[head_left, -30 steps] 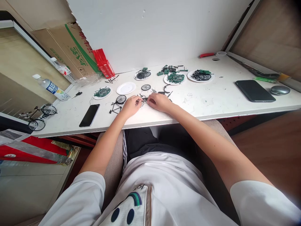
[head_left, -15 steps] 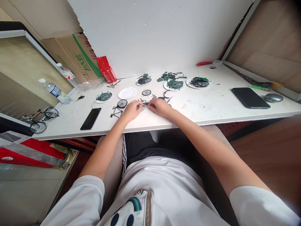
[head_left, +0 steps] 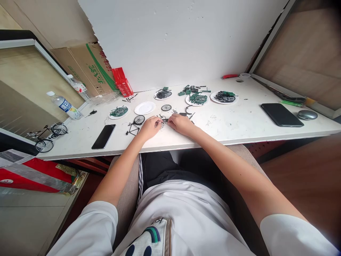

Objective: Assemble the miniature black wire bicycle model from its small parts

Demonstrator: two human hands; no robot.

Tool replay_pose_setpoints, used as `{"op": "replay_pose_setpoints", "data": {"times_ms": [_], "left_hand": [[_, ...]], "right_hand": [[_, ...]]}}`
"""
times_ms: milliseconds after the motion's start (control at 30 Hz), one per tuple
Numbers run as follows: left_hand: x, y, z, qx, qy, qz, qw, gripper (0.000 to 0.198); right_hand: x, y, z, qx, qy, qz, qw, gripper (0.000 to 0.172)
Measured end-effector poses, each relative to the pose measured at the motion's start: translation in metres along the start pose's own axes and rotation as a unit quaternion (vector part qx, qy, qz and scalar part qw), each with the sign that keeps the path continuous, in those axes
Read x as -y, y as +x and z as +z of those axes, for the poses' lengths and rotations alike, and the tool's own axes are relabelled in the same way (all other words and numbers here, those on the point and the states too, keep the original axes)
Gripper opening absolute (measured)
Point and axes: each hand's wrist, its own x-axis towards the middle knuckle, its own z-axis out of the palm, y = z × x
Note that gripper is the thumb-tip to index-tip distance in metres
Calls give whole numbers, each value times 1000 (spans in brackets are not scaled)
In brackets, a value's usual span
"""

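My left hand (head_left: 149, 127) and my right hand (head_left: 180, 123) rest on the white table (head_left: 239, 121) near its front edge, fingertips almost meeting. Both pinch small dark model-bicycle parts (head_left: 162, 122) between them, too small to name. Just left of my left hand lies a black bicycle frame with one wheel (head_left: 134, 125). A loose wheel (head_left: 166, 107) lies behind my hands, and an empty paper plate (head_left: 144, 107) is next to it.
Paper plates with green and black parts (head_left: 197, 99) (head_left: 224, 96) (head_left: 118, 112) (head_left: 162, 94) stand toward the back. A black phone (head_left: 103, 136) lies at left, a larger dark tablet (head_left: 281, 114) and a mouse (head_left: 307, 114) at right. A finished model bicycle (head_left: 48, 137), bottles (head_left: 64, 105) and a cardboard box (head_left: 85, 67) are far left.
My hands stay together on the small parts, barely shifting. The view has tilted down a little, so the table sits lower in the picture.
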Motion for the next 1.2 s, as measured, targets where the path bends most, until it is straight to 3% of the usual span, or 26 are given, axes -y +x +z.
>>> {"op": "replay_pose_setpoints", "data": {"times_ms": [467, 867, 1200], "left_hand": [[3, 1, 2, -11, -3, 11, 1000, 19], [4, 2, 1, -24, -16, 25, 999, 22], [2, 2, 0, -38, -42, -2, 998, 22]], "right_hand": [[-4, -3, 0, -90, 107, 10, 990, 22], [-3, -2, -4, -102, 119, 18, 987, 18], [-6, -2, -1, -95, 130, 18, 987, 19]]}}
